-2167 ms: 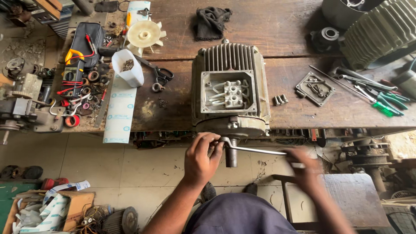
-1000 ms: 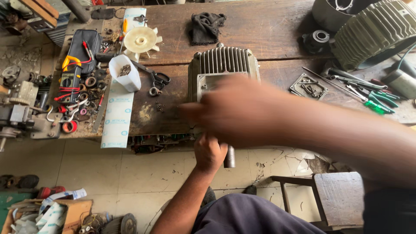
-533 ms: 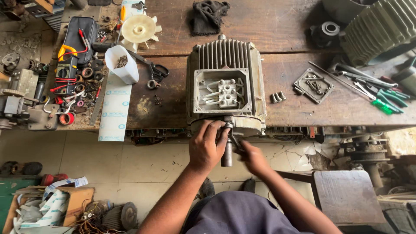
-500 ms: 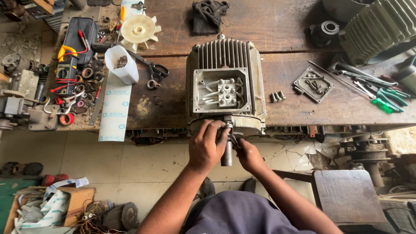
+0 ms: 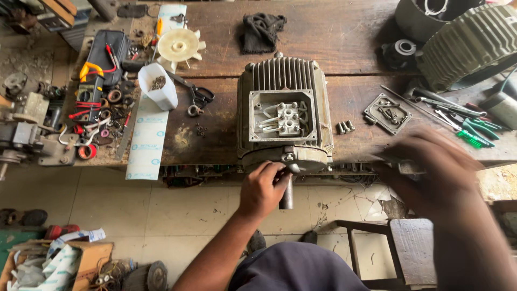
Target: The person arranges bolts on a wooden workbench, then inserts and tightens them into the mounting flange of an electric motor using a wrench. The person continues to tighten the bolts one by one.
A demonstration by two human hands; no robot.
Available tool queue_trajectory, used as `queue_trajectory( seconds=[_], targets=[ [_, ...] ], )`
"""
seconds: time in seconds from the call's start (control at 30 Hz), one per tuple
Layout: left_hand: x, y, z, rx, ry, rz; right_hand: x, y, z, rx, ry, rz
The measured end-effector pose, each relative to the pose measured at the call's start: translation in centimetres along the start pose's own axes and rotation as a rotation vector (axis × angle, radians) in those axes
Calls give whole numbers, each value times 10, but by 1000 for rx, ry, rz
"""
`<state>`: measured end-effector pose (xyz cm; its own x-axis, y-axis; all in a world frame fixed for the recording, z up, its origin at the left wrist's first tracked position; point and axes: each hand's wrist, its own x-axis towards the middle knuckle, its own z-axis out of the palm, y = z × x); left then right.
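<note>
A grey finned electric motor (image 5: 284,81) lies on the wooden bench (image 5: 334,32), its terminal box open on top and its steel shaft (image 5: 287,196) sticking out over the front edge. My left hand (image 5: 263,188) is curled around the root of that shaft, against the motor's end cover. My right hand (image 5: 431,170) hovers blurred over the bench edge to the right of the motor. A grey metal piece shows under its fingers, too smeared to identify.
Loose bolts (image 5: 344,127) and a small cover plate (image 5: 386,112) lie right of the motor, with green-handled tools (image 5: 474,132) beyond. A white cup (image 5: 159,86), scissors (image 5: 198,97), a plastic fan (image 5: 179,46) and a tool pouch (image 5: 102,56) sit left. A stool (image 5: 398,242) stands below.
My right hand has left the shaft and swung out to the right, over the bench edge. My left hand stays on the shaft.
</note>
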<state>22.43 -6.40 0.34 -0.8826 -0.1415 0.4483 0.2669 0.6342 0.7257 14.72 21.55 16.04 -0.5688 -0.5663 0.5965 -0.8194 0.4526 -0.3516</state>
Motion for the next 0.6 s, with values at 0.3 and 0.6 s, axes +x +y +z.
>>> queue_trajectory(
  seconds=[0.3,0.6],
  targets=[
    [0,3,8,104,141,26,161,-111,82,-248,-283,-780],
    [-6,-19,21,198,112,61,165,-120,65,-252,-371,-761]
  ],
)
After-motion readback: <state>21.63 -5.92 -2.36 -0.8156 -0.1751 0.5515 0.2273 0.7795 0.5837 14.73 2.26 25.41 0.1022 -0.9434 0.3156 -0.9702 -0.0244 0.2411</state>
